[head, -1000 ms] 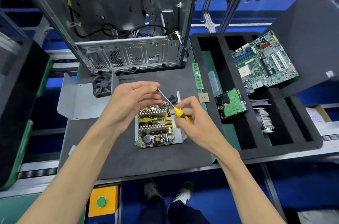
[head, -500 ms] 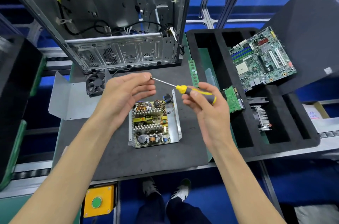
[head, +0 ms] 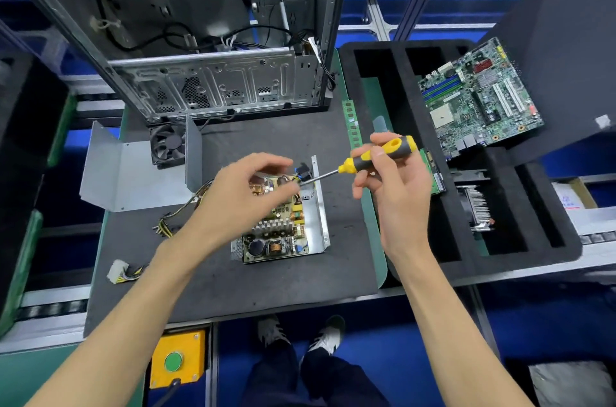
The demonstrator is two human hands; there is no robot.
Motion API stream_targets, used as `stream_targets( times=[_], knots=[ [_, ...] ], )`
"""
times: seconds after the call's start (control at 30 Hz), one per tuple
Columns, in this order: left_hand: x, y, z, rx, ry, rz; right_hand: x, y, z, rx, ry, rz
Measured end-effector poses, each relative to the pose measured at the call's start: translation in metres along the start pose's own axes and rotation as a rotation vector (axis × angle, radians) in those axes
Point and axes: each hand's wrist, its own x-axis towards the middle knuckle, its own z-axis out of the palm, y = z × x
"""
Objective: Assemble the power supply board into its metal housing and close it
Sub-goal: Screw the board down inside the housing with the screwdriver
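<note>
Dark foam matting (head: 266, 280) covers the bench, and sitting mid-mat is the green power supply board (head: 276, 223), already seated in its open silver metal housing tray (head: 320, 206). Over it, the right hand (head: 396, 186) has its fingers curled round the yellow-and-black handled screwdriver (head: 376, 153), shaft angled down and left toward the board's far right corner. The left hand (head: 243, 196) hovers there too, fingertips drawn together right at the tip; it may be pinching a screw, but I cannot tell, nothing that small shows. So, judging by the lie of things: board in place, fastening under way at best. Plenty left! The bent grey sheet-metal cover (head: 133, 173) lies well apart on the mat's far left, with the small black fan (head: 168, 144) standing against it, so the housing is not yet closed. Yellow-and-black cable leads (head: 173, 223) trail off the board's left side, loose on the mat.
</note>
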Motion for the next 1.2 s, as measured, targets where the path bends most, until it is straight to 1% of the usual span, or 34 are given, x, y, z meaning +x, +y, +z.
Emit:
stream_targets(
  times=[0.1, 0.17, 0.23, 0.4, 0.5, 0.8, 1.2],
  knots=[
    [-0.013, -0.019, 0.005, 0.499, -0.155, 0.183, -0.009, 0.001, -0.001, -0.104, -0.118, -0.077],
    [-0.021, -0.033, 0.012, 0.691, -0.234, 0.205, -0.015, 0.002, -0.001, -0.185, -0.194, -0.123],
    [-0.026, -0.044, 0.017, 0.783, -0.258, 0.214, -0.021, 0.003, 0.0, -0.265, -0.257, -0.182],
    [-0.03, -0.056, 0.022, 0.749, -0.153, 0.291, -0.035, 0.017, 0.001, -0.462, -0.342, -0.24],
    [-0.031, -0.059, 0.023, 0.736, -0.132, 0.304, -0.041, 0.027, -0.001, -0.533, -0.364, -0.247],
    [-0.032, -0.061, 0.023, 0.736, -0.098, 0.315, -0.049, 0.048, -0.003, -0.608, -0.381, -0.155],
    [-0.032, -0.062, 0.025, 0.721, -0.093, 0.299, -0.05, 0.057, -0.008, -0.615, -0.387, -0.141]
  ],
)
